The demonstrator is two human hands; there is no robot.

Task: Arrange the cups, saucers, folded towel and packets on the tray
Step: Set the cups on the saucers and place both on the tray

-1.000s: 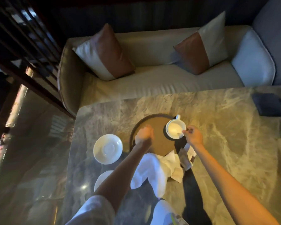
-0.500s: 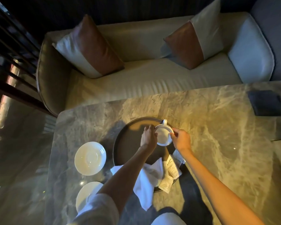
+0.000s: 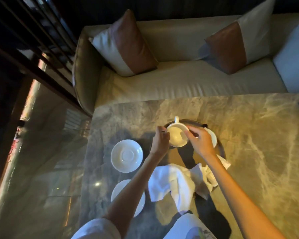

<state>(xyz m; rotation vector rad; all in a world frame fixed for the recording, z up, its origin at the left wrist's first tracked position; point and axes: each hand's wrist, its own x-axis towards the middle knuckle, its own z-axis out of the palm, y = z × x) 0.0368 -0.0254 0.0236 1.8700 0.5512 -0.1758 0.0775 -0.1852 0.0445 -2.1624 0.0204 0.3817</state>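
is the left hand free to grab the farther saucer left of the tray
Likely yes, once it lets go: the left hand grips the cup now, but the saucer lies bare on the table right beside it, nothing between.

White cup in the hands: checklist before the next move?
1. Grip on white handled cup: left hand and right hand both pinch its rim: ok.
2. Cup upright: ok.
3. Saucers on round dark tray: far white saucer and near white saucer sit on the marble table: not ok.
4. White towel folded: crumpled across tray's near edge: not ok.
5. White piece behind right hand, cup or saucer: cannot tell.
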